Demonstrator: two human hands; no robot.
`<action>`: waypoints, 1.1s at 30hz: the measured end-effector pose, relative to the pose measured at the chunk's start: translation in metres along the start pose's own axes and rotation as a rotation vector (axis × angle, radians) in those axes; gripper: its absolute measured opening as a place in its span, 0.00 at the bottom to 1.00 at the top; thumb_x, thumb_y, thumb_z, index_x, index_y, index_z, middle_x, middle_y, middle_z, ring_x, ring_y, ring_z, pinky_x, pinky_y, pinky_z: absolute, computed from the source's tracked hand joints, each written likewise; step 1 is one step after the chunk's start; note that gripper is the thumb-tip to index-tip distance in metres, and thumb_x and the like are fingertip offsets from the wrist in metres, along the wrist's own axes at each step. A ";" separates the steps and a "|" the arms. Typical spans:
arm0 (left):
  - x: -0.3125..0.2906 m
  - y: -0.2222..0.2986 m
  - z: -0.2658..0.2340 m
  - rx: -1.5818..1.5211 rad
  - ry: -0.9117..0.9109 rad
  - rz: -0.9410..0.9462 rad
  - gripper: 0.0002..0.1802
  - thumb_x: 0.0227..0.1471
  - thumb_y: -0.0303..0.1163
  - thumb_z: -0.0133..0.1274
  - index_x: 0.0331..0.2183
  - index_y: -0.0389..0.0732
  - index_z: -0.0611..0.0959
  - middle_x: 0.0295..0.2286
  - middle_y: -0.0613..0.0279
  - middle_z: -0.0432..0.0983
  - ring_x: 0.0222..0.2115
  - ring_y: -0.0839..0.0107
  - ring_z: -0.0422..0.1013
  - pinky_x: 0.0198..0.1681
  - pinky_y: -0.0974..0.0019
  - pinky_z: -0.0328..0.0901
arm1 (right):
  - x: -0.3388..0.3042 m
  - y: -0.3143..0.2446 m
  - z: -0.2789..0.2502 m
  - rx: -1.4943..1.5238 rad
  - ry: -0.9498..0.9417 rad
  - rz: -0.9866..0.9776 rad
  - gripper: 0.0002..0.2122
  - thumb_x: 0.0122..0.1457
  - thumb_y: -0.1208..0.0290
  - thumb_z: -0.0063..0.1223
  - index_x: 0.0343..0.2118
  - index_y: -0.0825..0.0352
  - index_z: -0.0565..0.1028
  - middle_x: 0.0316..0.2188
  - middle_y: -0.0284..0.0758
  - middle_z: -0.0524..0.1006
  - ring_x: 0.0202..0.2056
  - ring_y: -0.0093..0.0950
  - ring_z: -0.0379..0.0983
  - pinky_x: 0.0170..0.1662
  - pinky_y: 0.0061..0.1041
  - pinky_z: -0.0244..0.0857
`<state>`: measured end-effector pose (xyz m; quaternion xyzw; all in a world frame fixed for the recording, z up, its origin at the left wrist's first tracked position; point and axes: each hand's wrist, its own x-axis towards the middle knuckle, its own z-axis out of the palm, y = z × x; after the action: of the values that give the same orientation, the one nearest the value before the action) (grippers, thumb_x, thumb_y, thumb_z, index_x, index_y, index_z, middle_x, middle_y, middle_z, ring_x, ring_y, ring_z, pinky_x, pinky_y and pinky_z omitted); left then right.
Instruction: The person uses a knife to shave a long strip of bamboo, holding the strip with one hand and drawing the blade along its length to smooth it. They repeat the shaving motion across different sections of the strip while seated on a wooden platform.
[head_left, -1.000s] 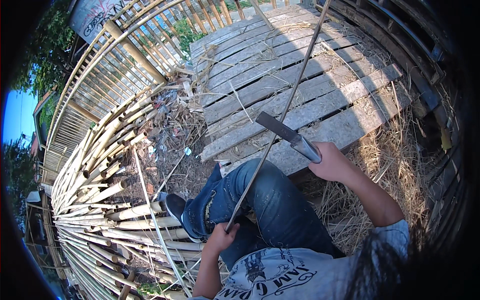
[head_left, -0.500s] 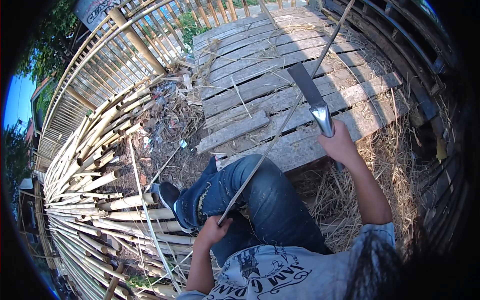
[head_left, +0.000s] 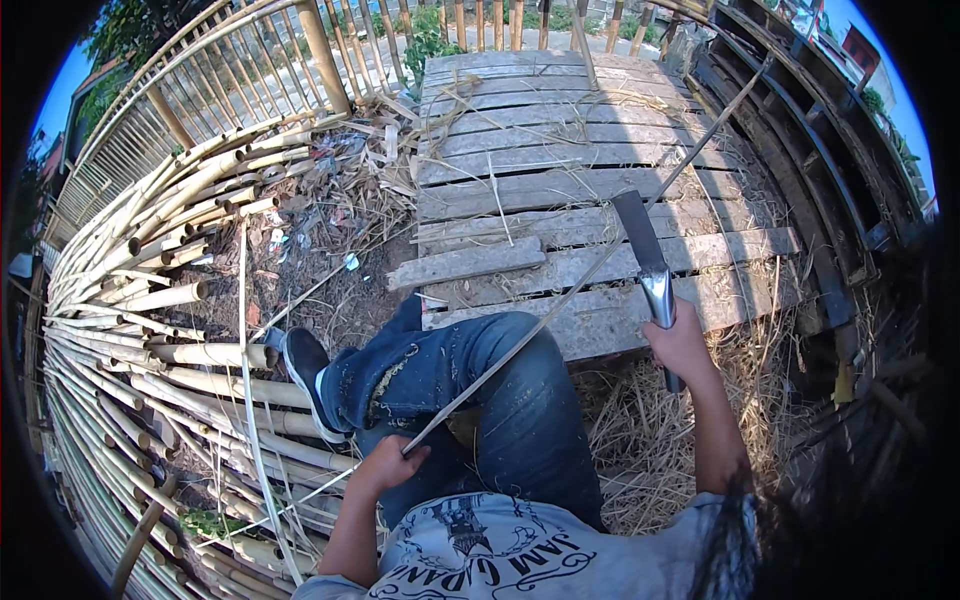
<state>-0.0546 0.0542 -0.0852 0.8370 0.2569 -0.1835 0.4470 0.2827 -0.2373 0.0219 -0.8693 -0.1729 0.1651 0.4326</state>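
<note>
My left hand [head_left: 385, 465] is closed round the near end of a long thin bamboo strip [head_left: 545, 320]. From there the strip slants up across my bent knee and over the slatted wooden platform [head_left: 520, 180] to the far right. Gripped in my right hand [head_left: 682, 345] is a machete [head_left: 640, 235] with a dark, square-ended blade and a shiny metal socket. Its blade points up and away above the platform and overlaps the strip in the view; I cannot tell whether they touch.
Many cut bamboo poles [head_left: 225, 355] lie fanned out on the left. A loose board [head_left: 465, 262] rests at the platform's near left corner. Straw [head_left: 650, 420] covers the ground by my right side. A bamboo fence [head_left: 240, 75] stands behind, dark stacked beams [head_left: 800, 130] at right.
The whole view has turned, so the platform and fence sit differently. Both hands appear lower and my left hand farther left, keeping hold of the strip and the machete.
</note>
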 end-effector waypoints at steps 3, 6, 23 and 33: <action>0.000 0.003 -0.006 -0.022 -0.031 -0.016 0.17 0.52 0.41 0.55 0.24 0.35 0.80 0.18 0.47 0.74 0.19 0.54 0.69 0.27 0.56 0.64 | -0.001 -0.005 0.002 0.164 0.014 0.156 0.05 0.47 0.82 0.48 0.22 0.69 0.64 0.14 0.30 0.66 0.11 0.21 0.64 0.14 0.23 0.59; -0.001 -0.001 0.000 -0.036 -0.048 0.029 0.18 0.52 0.41 0.54 0.24 0.35 0.80 0.19 0.46 0.74 0.20 0.51 0.70 0.28 0.56 0.64 | 0.013 -0.002 -0.015 0.132 -0.003 0.102 0.05 0.47 0.82 0.48 0.22 0.69 0.63 0.13 0.31 0.66 0.10 0.21 0.64 0.13 0.23 0.60; -0.005 0.003 0.015 -0.121 -0.051 0.040 0.21 0.54 0.39 0.55 0.16 0.36 0.72 0.11 0.61 0.62 0.16 0.75 0.55 0.22 0.62 0.56 | -0.015 -0.018 0.021 -0.221 -0.158 -0.126 0.06 0.45 0.78 0.51 0.22 0.72 0.66 0.14 0.34 0.66 0.19 0.25 0.62 0.26 0.26 0.60; -0.014 0.002 0.029 -0.171 -0.089 0.115 0.23 0.52 0.36 0.57 0.14 0.36 0.67 0.11 0.63 0.54 0.17 0.76 0.51 0.20 0.62 0.53 | -0.031 -0.017 0.013 -0.261 -0.169 -0.035 0.08 0.43 0.76 0.51 0.24 0.74 0.68 0.17 0.40 0.68 0.21 0.32 0.66 0.30 0.32 0.62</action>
<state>-0.0669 0.0246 -0.0918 0.8002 0.2030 -0.1721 0.5374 0.2468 -0.2323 0.0328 -0.8979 -0.2438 0.2065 0.3028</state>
